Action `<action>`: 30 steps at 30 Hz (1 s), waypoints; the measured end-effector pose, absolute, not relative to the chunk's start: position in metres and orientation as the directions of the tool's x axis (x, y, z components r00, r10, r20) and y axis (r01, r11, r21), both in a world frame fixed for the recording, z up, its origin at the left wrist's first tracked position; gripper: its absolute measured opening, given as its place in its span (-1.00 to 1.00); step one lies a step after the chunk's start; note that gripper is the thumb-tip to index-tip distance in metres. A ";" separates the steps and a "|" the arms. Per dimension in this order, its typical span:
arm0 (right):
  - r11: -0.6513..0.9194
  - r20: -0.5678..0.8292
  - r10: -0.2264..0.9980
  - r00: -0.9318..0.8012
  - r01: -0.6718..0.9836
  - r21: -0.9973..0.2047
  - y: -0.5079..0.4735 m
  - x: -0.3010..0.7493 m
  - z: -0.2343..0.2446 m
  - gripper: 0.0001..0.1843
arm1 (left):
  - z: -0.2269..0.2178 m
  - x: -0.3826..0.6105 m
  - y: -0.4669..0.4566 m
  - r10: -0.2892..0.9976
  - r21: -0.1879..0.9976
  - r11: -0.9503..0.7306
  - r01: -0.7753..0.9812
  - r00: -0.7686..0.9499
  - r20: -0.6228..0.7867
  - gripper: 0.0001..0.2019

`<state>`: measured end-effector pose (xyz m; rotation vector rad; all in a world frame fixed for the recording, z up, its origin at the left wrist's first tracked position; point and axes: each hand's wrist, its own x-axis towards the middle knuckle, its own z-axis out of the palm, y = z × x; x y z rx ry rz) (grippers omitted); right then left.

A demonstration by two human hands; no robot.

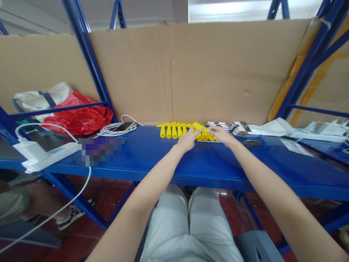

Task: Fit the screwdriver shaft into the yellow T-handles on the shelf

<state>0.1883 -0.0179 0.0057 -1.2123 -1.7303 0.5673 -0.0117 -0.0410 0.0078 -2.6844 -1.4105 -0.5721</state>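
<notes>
A row of yellow plastic pieces (175, 131), each with a round tube end facing me and a flat slanted top, lies along the back of the blue shelf. At the row's middle, my left hand (187, 140) has its thumb and fingers closed about one yellow piece (196, 126), which sits higher than its neighbours. My right hand (221, 135) pinches at the right end of the row, fingertips against a yellow piece there. The fingers partly cover what each hand grips. Black-and-white cards (240, 128) lie stacked just right of my right hand.
Cardboard (218, 72) stands behind the blue shelf (141, 156). To the left are a coiled white cable (117, 129), a red plastic bag (79, 112) and a power strip (51, 156). A dark oval object (251, 143) and a printed card (296, 147) lie right. Another person's leg (46, 200) shows below left.
</notes>
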 end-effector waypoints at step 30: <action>-0.218 0.181 0.953 0.242 0.965 -0.144 -0.017 0.267 0.006 -0.88 | 0.027 -0.008 -0.044 0.904 0.993 -0.105 0.061 0.422 0.070 -0.16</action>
